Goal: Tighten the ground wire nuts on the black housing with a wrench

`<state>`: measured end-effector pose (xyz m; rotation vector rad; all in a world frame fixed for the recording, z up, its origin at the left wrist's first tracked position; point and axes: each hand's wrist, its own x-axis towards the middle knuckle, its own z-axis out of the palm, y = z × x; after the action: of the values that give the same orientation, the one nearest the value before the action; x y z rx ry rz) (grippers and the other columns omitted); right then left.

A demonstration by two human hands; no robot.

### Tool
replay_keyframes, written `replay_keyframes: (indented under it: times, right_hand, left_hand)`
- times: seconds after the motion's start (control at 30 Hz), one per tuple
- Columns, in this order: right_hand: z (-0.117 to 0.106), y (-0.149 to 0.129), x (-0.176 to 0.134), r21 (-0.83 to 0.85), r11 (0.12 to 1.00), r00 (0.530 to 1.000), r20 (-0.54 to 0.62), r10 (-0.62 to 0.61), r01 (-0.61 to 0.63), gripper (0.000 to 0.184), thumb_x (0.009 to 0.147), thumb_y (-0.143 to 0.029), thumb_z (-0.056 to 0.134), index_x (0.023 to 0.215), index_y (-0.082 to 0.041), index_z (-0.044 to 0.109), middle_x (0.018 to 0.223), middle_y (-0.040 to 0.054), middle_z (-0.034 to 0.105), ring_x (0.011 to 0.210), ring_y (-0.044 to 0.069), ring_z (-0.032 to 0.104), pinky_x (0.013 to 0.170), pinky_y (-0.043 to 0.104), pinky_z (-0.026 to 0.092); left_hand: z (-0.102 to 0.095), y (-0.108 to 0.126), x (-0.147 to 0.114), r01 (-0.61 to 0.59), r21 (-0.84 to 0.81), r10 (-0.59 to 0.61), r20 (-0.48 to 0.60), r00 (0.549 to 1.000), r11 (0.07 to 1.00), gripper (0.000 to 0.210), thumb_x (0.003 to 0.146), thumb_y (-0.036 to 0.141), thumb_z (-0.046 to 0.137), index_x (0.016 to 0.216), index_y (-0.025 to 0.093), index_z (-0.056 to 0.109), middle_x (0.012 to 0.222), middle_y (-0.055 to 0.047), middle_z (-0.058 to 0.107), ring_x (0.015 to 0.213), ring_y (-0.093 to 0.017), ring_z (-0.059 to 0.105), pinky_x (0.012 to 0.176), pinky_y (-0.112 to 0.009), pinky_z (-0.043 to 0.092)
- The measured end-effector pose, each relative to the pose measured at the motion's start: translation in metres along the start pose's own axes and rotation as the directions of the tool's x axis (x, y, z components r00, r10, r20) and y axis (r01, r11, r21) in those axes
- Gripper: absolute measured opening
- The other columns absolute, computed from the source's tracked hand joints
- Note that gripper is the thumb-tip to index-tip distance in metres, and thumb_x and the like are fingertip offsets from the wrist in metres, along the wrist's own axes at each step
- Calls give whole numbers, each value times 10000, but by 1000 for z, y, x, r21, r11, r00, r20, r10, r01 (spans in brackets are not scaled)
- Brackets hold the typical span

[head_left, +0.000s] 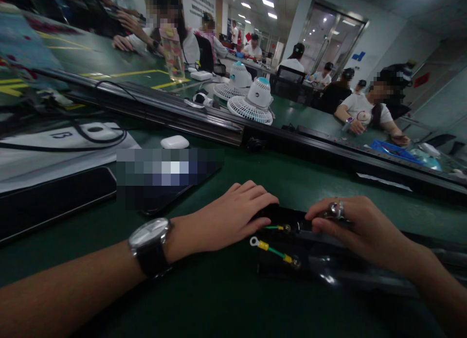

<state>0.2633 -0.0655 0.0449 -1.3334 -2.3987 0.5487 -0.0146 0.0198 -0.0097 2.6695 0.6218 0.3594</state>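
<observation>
My left hand (239,214), with a watch on its wrist, grips the near-left end of a black housing (282,213) between thumb and fingers. My right hand (359,221), with rings on a finger, has thumb and forefinger closed at the right of that housing; what they pinch, if anything, is too dark to make out. A short green wire (273,227) with a yellow end is fixed inside the housing. In front lies a second black part (272,267) with a green wire (278,252), yellow sleeves and a ring terminal (254,241).
A phone (54,199), a blurred-out dark device (164,202), a white earbud case (174,142) and a paper sheet (25,168) lie left on the green table. Metal rails (171,112) cross behind. Beyond stand white fans (253,102), a bottle (173,56) and seated people.
</observation>
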Motion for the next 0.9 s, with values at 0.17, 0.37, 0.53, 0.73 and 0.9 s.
replay_keyframes:
  times: [0.17, 0.37, 0.53, 0.73, 0.9]
  right_hand:
    - [3, 1, -1, 25, 999, 1000, 3, 19, -20, 177, 1058, -325, 536, 1059, -257, 699, 863, -42, 739, 732, 110, 689, 679, 236, 481]
    - [8, 3, 3, -13, 1000, 999, 34, 25, -25, 156, 1045, -309, 549, 1073, -246, 690, 932, -25, 758, 783, 122, 694, 702, 244, 474]
    - [5, 0, 2, 16, 997, 996, -32, 79, -78, 205, 1061, -302, 493, 1058, -227, 684, 822, -17, 718, 728, 127, 664, 675, 256, 462]
    - [-2, -12, -2, 61, 983, 985, 8, 173, -173, 169, 1019, -272, 529, 1037, -231, 691, 834, -9, 724, 728, 146, 664, 665, 277, 463]
    - [0, -17, -2, 64, 981, 982, 37, 183, -185, 166, 1007, -252, 528, 1025, -234, 692, 799, -17, 699, 675, 134, 625, 615, 265, 428]
  left_hand:
    - [1, -1, 0, -5, -4, 4, -2, 1000, 1000, 301, 1043, 334, 553, 1340, 290, 519, 1317, -25, 598, 1192, -227, 504, 998, -379, 379]
    - [2, -2, -1, -13, -2, 13, -13, 1000, 1000, 307, 1045, 330, 547, 1347, 291, 516, 1323, -25, 597, 1190, -225, 502, 1001, -375, 375]
    - [1, 0, 0, -15, -2, 15, -24, 1000, 1000, 305, 1039, 325, 560, 1340, 288, 527, 1308, -19, 606, 1180, -211, 512, 995, -356, 381]
    - [1, 0, -1, -8, -13, 8, -26, 1000, 1000, 295, 1035, 323, 564, 1327, 289, 540, 1298, -24, 616, 1172, -216, 522, 986, -354, 388]
    - [2, 0, 0, -17, -16, 16, -39, 999, 1000, 299, 1026, 320, 583, 1321, 281, 549, 1300, -28, 616, 1167, -211, 529, 988, -352, 387]
